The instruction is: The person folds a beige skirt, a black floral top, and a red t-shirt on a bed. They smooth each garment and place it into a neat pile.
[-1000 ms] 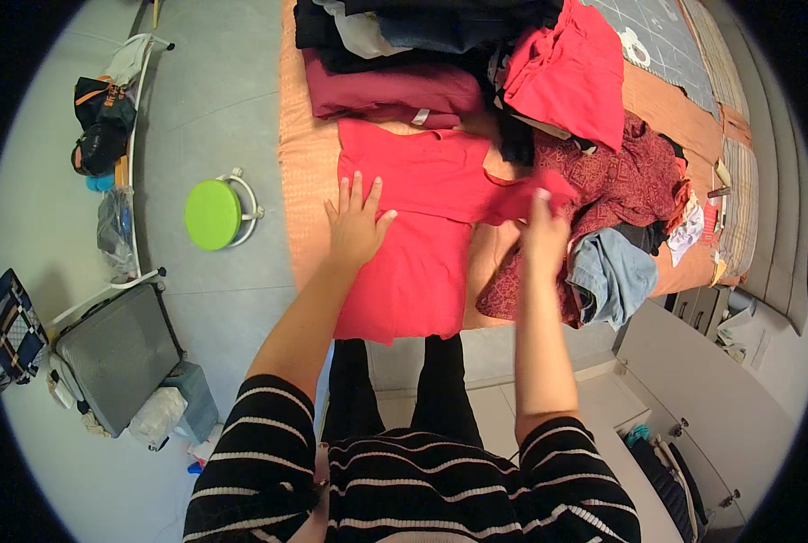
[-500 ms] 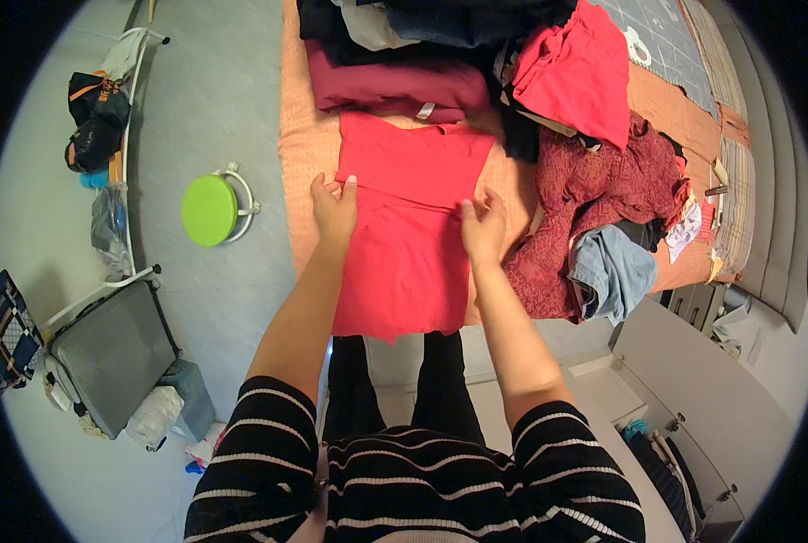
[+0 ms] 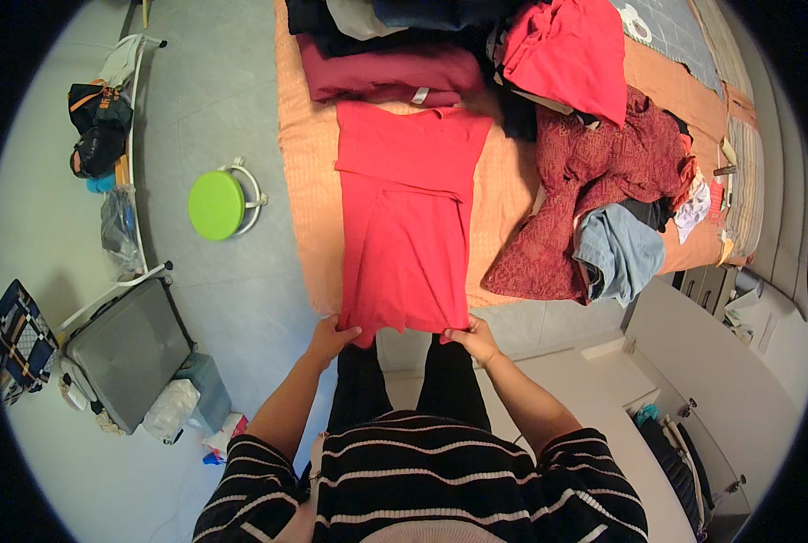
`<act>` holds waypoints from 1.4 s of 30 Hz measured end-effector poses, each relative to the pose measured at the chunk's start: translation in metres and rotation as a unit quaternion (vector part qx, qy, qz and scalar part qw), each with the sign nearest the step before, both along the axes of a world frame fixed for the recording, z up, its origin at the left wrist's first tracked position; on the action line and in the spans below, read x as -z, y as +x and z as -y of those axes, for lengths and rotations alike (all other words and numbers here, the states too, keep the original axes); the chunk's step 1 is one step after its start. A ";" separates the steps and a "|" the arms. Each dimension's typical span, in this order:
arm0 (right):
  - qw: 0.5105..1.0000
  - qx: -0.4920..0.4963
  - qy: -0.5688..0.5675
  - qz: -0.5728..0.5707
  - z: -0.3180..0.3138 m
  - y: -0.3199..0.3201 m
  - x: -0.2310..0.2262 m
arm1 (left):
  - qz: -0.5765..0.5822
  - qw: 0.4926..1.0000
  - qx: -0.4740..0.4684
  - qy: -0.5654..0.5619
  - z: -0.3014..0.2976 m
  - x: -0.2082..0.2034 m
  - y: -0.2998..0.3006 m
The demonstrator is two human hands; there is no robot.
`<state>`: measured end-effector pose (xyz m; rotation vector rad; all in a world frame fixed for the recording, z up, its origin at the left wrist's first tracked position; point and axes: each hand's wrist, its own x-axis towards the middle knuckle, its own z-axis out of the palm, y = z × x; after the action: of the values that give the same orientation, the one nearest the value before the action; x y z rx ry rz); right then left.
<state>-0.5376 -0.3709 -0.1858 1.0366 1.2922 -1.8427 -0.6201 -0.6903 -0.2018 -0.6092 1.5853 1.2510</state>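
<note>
A red garment (image 3: 404, 244), perhaps a shirt, lies spread on the orange bedspread (image 3: 309, 208), its upper part folded across. Its near end hangs past the bed's edge toward me. My left hand (image 3: 333, 338) pinches the near left corner, thumb on top. At the near right corner my right hand (image 3: 473, 340) grips the hem in the same way. The cloth between them is drawn fairly flat, with a small notch or sag along the hem. Just beyond the garment's far end is a folded maroon garment (image 3: 390, 72).
Dark clothes (image 3: 449, 14) are stacked at the far side. To the right lie a bright red garment (image 3: 567, 54), a patterned dark red garment (image 3: 558, 217) and light blue denim (image 3: 616, 249). A green stool (image 3: 216, 205) and a grey suitcase (image 3: 128, 353) stand on the left.
Both hands have moved from the garment's middle fold down to its near hem and closed on the corners. The garment's upper part stays folded across.
</note>
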 end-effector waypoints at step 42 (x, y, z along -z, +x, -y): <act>0.965 0.224 -0.133 -0.015 -0.080 -0.247 -0.012 | -0.038 0.951 -0.286 0.111 -0.101 -0.030 -0.245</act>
<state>-0.7842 -0.2913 -0.1733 1.2236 0.8330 -2.2998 -0.8648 -0.5889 -0.1714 -0.9213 1.3401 1.8708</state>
